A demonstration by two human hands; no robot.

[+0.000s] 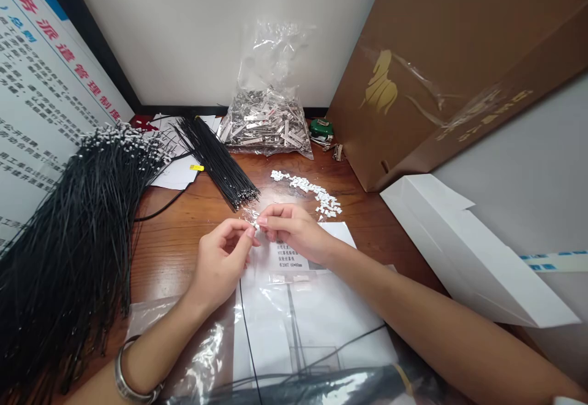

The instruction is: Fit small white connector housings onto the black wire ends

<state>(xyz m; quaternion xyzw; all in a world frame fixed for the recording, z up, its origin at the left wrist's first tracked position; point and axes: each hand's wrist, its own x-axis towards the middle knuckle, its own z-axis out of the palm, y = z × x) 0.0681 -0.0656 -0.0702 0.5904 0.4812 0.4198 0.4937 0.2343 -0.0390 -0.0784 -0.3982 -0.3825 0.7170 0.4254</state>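
Observation:
My left hand [225, 252] is closed in a pinch, with a thin black wire [248, 344] running down from beneath its fingers. At its fingertips, right where both hands meet, is a tiny white connector housing [256, 226]. My right hand [294, 230] pinches at the same spot from the right, thumb and forefinger together on the small housing. How the wire's end sits against the housing is hidden by my fingers. Beyond my hands lies a loose curved row of white connector housings [316, 193]. A bundle of black wires [214, 160] with bare tips rests to the left of it.
A large heap of black wires with white ends [87, 209] fills the left side. A clear bag of metal parts [269, 123] stands against the wall, beside a green tape measure [321, 128]. A brown box [441, 56] leans at right. Plastic-covered papers [321, 313] lie under my arms.

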